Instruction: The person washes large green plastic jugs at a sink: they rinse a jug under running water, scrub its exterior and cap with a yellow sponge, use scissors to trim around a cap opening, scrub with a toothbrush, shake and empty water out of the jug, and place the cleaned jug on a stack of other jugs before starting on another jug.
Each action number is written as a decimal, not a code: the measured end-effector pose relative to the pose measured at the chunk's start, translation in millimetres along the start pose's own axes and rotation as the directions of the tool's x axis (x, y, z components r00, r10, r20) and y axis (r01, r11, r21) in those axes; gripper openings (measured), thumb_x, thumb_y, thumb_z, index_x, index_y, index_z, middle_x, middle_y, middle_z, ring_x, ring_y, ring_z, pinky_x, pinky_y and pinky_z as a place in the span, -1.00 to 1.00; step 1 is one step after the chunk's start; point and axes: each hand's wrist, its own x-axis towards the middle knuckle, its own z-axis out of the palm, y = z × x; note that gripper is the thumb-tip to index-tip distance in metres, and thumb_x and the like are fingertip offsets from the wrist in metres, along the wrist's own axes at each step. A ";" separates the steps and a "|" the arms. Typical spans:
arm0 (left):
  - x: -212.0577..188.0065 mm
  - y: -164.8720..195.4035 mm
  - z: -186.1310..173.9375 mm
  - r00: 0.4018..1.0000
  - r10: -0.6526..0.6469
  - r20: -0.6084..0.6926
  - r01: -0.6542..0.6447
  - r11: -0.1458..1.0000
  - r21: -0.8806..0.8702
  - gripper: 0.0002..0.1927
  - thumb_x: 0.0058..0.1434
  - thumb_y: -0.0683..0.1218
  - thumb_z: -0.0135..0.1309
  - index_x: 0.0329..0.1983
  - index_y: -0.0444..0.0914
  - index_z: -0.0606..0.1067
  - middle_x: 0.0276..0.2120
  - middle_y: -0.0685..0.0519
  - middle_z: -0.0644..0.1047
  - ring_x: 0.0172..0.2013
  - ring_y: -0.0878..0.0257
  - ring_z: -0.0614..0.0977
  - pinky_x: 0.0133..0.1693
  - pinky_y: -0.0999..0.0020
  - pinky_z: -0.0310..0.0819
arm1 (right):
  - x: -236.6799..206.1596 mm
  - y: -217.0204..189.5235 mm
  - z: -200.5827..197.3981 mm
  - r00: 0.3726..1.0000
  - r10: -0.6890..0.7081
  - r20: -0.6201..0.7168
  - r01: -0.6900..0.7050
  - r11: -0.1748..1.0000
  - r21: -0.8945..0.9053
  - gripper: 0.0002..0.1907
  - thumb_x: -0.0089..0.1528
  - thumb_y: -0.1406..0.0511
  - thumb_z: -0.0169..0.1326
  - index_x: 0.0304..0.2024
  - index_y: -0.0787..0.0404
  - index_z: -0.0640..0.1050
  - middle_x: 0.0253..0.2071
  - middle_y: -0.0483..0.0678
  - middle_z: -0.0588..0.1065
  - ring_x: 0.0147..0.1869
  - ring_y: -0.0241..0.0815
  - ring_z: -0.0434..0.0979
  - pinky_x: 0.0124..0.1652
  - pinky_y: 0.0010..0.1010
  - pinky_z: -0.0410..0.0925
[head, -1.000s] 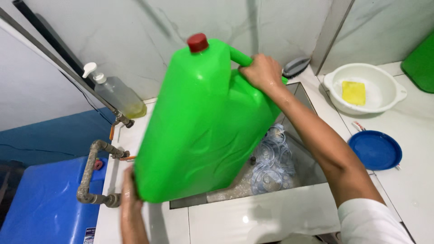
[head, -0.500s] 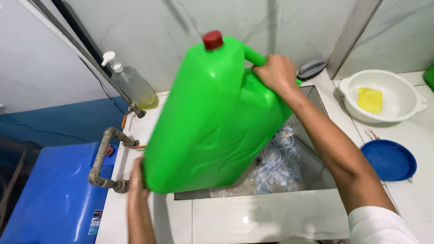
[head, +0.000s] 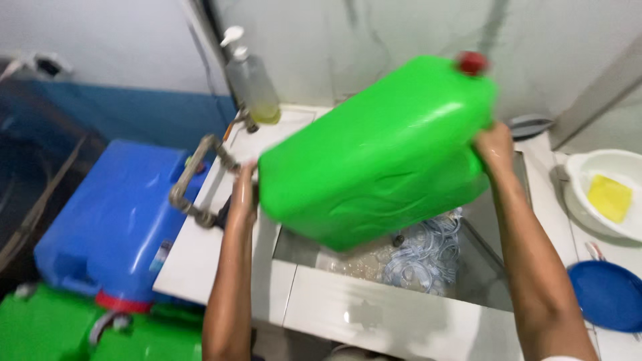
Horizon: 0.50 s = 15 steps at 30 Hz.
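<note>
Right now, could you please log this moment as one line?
hands: both on green jug | left hand base | right hand top | jug tilted over sink

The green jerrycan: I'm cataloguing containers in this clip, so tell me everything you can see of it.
The green jerrycan is a large, boxy container of glossy bright green plastic with a red screw cap at its upper right corner, shut. It is held in the air, tilted on its side over the sink. The left hand presses against its lower left end; the right hand grips its upper right end near the cap. Its outline is motion-blurred.
</note>
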 end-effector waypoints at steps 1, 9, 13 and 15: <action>1.5 26.5 7.5 0.997 0.078 0.018 -0.079 0.996 0.039 -0.37 0.39 0.27 -0.09 0.14 -0.35 0.56 -0.20 -0.12 0.65 -0.35 0.22 0.66 -0.24 0.32 0.53 | -9.5 20.5 2.7 1.000 -0.004 0.024 -0.004 0.943 0.332 -0.47 0.42 0.09 0.02 0.18 0.43 0.56 0.09 0.33 0.52 0.13 0.41 0.58 -0.10 -0.07 0.44; 57.7 90.1 94.9 0.841 0.489 0.233 -0.507 0.861 0.023 -0.26 0.32 0.19 -0.04 0.46 -0.27 0.20 0.08 -0.18 0.48 0.09 0.04 0.51 0.20 0.17 0.37 | -103.8 77.3 61.6 0.949 0.239 0.205 -0.291 0.419 0.860 -0.49 0.43 0.09 0.02 0.17 0.42 0.56 0.08 0.32 0.53 0.11 0.37 0.59 -0.10 -0.08 0.45; 79.7 29.2 31.3 0.902 0.184 -0.391 -0.163 0.983 0.088 -0.34 0.28 0.05 -0.02 0.40 -0.29 0.23 0.38 -0.18 0.29 0.33 0.05 0.33 0.30 0.17 0.17 | -141.6 73.1 87.0 0.919 0.293 0.265 -0.362 0.359 0.860 -0.49 0.43 0.09 0.02 0.17 0.41 0.56 0.08 0.32 0.54 0.10 0.35 0.60 -0.10 -0.09 0.46; 80.2 6.1 8.6 0.858 -0.098 -0.504 0.051 0.993 -0.107 -0.47 0.25 0.01 0.00 0.24 -0.28 0.27 0.17 -0.14 0.30 0.13 0.09 0.35 0.12 0.19 0.25 | -153.1 71.0 93.1 0.906 0.307 0.291 -0.391 0.347 0.852 -0.50 0.43 0.09 0.02 0.16 0.40 0.56 0.08 0.32 0.54 0.09 0.34 0.60 -0.10 -0.09 0.46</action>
